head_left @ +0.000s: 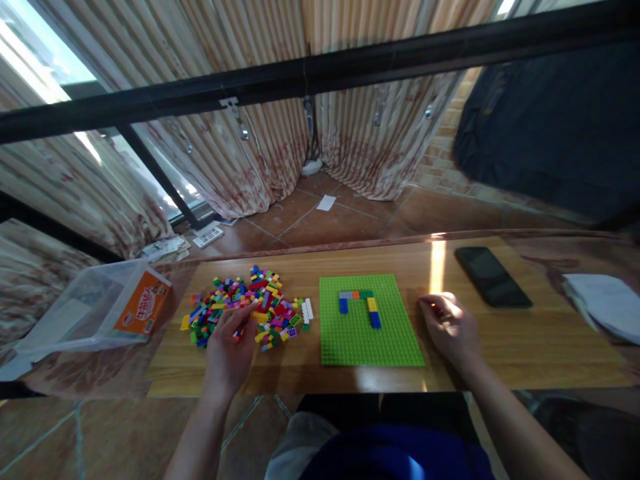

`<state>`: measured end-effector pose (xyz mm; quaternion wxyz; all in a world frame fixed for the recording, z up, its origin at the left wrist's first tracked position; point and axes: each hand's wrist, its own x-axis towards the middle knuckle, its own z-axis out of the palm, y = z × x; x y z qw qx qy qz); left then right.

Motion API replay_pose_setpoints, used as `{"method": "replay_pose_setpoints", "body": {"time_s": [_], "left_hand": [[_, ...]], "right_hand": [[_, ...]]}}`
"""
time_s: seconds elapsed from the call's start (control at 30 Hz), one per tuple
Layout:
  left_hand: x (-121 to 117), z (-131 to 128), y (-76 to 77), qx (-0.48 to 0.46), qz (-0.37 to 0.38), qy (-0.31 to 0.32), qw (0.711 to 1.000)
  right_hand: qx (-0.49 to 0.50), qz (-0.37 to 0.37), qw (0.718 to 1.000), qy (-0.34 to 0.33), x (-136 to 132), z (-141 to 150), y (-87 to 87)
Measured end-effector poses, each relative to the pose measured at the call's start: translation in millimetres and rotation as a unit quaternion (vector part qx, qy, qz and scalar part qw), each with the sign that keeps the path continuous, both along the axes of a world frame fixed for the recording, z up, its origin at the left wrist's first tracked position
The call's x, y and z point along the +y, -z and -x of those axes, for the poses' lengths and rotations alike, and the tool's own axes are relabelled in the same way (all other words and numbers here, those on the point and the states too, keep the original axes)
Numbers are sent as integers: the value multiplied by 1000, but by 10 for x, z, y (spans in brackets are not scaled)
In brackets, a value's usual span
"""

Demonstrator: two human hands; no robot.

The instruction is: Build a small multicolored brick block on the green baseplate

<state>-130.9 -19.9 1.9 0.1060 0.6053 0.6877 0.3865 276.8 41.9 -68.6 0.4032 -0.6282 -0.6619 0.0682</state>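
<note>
My left hand (231,343) reaches over a pile of small coloured toy bricks (273,293). Its index finger and thumb are apart, with bricks showing between them. Just right of the pile lies a green studded baseplate (350,343). On it, a bent line of bricks runs from a short blue brick (343,306) through grey, orange and green ones to a yellow brick (372,305) and another blue brick (375,320). Beside the plate's right edge, my right hand (450,327) rests on the table with curled fingers. Whatever they may hold is too small to make out.
A black phone (493,277) lies at the right of the wooden table (295,377). White papers (603,303) are beyond its right end. To the left stands a clear plastic box (85,300) with an orange label. A dark rail (350,70) crosses before the curtains.
</note>
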Motion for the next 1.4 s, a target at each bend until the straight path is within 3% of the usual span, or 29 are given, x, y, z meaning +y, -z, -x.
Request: {"method": "replay_pose_setpoints", "body": {"time_s": [0.1,0.27,0.43,0.73,1.0,1.4], "left_hand": [[-7,-438,1,-24,-10,81,996],[66,-1162,154,-84,-7,183,980],[192,-1507,272,-91,-26,244,965],[258,-1627,452,-15,-26,254,967],[289,-1627,496,79,-37,256,963],[280,-1626,532,131,-50,268,953]], "right_hand": [[6,6,1000,5,5,4,6],[10,7,1000,8,9,21,-16],[10,12,1000,11,12,30,-37],[14,11,1000,9,18,24,-27],[13,13,1000,10,9,33,-49],[6,20,1000,13,13,23,-43]]}}
